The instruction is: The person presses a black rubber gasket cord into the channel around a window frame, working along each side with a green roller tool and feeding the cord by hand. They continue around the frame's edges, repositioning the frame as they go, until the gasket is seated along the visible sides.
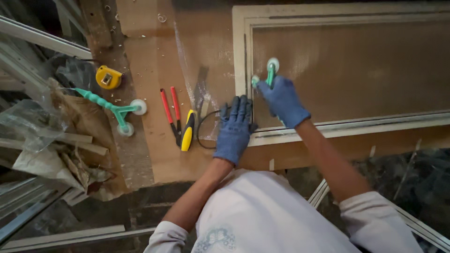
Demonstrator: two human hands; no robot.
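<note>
My right hand point(282, 100), in a blue glove, grips a green two-wheeled roller tool point(269, 73) on the left side of a pale window screen frame point(239, 51). The tool's white wheels sit by the frame's inner edge, over the brown mesh point(356, 65). My left hand point(234, 126), also blue-gloved, lies flat with fingers together on the frame's lower left corner. A thin black cord point(202, 133) loops beside that hand.
A second green roller tool point(115, 108) lies left on the wooden board point(154, 150), near a yellow tape measure point(108, 77). Red-handled pliers point(169, 110) and a yellow-black knife point(188, 130) lie between. Plastic wrap and scrap wood point(51, 140) pile at left.
</note>
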